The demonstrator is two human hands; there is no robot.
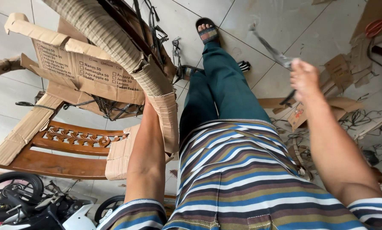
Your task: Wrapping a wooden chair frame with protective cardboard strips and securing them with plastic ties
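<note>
Right hand (pixel 304 76), far right, is clenched on a dark strap (pixel 271 50) held up over the tiled floor (pixel 242 17). Left arm reaches under the cardboard-wrapped chair leg (pixel 114 38); left hand is hidden by the wrap, so its grip cannot be told.

Risks, judged:
- Chair (pixel 71 149) lies tilted on its side; a hard pull on the wrap could shift or tip it toward the outstretched leg (pixel 216 81).
- The taut strap could whip back if it slips.
- Cut straps (pixel 361 117) and cardboard scraps (pixel 338 68) on the floor could snag the sandal (pixel 207 30).
</note>
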